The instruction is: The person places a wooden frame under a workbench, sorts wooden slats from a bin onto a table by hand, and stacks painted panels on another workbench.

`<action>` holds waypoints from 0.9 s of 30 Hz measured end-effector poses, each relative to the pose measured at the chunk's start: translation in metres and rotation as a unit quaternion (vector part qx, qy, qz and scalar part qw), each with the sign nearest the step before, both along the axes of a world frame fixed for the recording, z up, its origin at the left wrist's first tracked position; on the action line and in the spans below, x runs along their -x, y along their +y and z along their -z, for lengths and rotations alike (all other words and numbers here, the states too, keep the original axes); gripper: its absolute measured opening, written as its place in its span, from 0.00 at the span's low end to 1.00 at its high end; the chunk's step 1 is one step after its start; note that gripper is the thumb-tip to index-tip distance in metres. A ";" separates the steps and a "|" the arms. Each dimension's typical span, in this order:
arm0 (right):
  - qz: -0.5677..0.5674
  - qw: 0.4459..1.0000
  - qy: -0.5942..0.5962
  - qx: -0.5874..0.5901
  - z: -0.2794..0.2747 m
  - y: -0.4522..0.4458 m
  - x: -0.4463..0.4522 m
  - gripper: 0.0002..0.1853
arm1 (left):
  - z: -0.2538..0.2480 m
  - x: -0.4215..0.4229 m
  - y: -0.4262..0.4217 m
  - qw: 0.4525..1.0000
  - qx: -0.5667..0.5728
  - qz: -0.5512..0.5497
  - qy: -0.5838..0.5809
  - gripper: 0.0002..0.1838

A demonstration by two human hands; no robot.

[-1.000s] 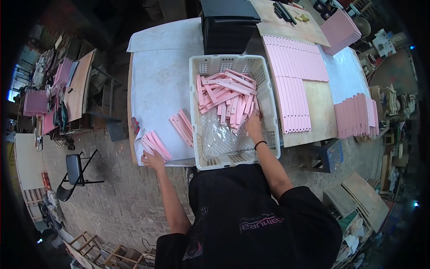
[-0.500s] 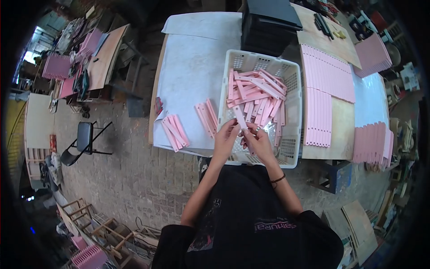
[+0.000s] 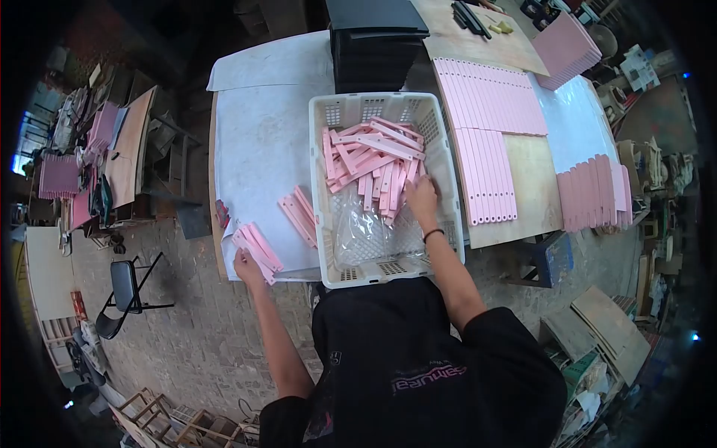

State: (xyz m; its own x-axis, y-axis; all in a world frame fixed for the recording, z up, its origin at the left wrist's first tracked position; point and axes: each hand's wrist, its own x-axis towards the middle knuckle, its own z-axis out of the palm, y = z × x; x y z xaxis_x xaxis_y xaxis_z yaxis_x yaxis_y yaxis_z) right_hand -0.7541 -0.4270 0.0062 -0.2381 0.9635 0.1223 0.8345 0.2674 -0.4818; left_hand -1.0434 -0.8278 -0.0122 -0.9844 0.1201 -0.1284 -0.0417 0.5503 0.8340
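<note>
A white plastic basket (image 3: 317, 187) stands at the table edge before me, with a jumbled heap of pink strips (image 3: 373, 153) and a clear plastic bag (image 3: 366, 231) inside. My right hand (image 3: 422, 200) reaches into the basket at the right side of the heap, fingers closed at the strips; what they grip is too small to tell. My left hand (image 3: 247, 266) is at the near left end of a small pile of pink strips (image 3: 258, 248), its fingers closed around a strip there. Another small group of strips (image 3: 299, 216) lies between that pile and the basket.
Black sheets (image 3: 377, 45) are stacked behind the basket. Rows of pink strips (image 3: 485, 149) lie on a board at the right, with more pink pieces (image 3: 594, 194) beyond. A folding chair (image 3: 125, 287) stands on the floor at the left.
Half a second ago both hands were together over the basket's front with a pink strip. They have parted: the left to the pile on the table, the right to the heap.
</note>
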 end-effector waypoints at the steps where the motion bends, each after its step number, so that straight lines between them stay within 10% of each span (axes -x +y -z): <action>1: -0.004 0.999 -0.021 0.030 -0.003 0.002 0.001 0.21 | 0.006 -0.003 0.002 0.987 0.141 -0.015 0.081 0.23; 2: -0.008 0.997 -0.042 0.059 -0.005 0.003 0.004 0.22 | 0.012 -0.004 0.002 0.947 0.277 -0.029 0.160 0.25; 9: -0.015 0.977 0.068 0.200 0.002 0.002 -0.011 0.21 | -0.002 -0.024 0.012 0.967 0.186 -0.090 0.152 0.29; 13: 0.014 0.683 0.507 0.525 -0.099 -0.073 -0.027 0.11 | -0.036 -0.049 0.030 0.984 0.069 -0.089 0.138 0.26; 18: -0.106 0.512 0.532 0.665 -0.176 -0.130 -0.023 0.15 | -0.131 -0.098 0.103 0.982 -0.142 0.014 0.127 0.19; 22: -0.227 0.566 0.452 0.651 -0.190 -0.143 -0.004 0.17 | -0.206 -0.139 0.156 0.912 -0.314 0.191 -0.180 0.15; 27: -0.348 0.709 0.295 0.537 -0.171 -0.141 0.010 0.18 | -0.159 -0.136 0.149 0.918 -0.341 0.081 -0.188 0.14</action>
